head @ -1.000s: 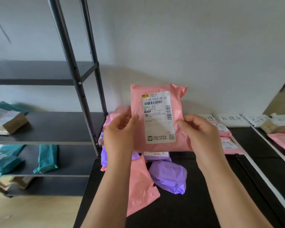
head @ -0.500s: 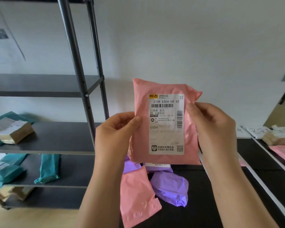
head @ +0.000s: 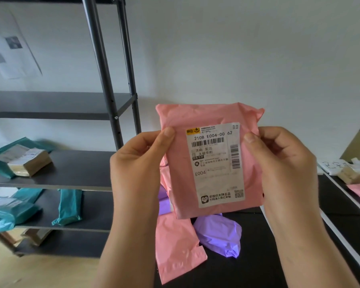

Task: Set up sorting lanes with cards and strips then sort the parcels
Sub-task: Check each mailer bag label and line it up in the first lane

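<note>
Gripping a pink parcel upright by its long edges, left hand and right hand hold it above the worktop; the white strip lies right, nearer the right hand.

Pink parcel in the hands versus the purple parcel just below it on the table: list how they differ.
The pink parcel is held upright in the air by the left hand and right hand; the purple parcel lies on the black table. The pink parcel shows a white label; the purple parcel shows none on its visible side. The pink parcel looks flat, the purple parcel rounded and crumpled. Both are soft plastic bags.
</note>
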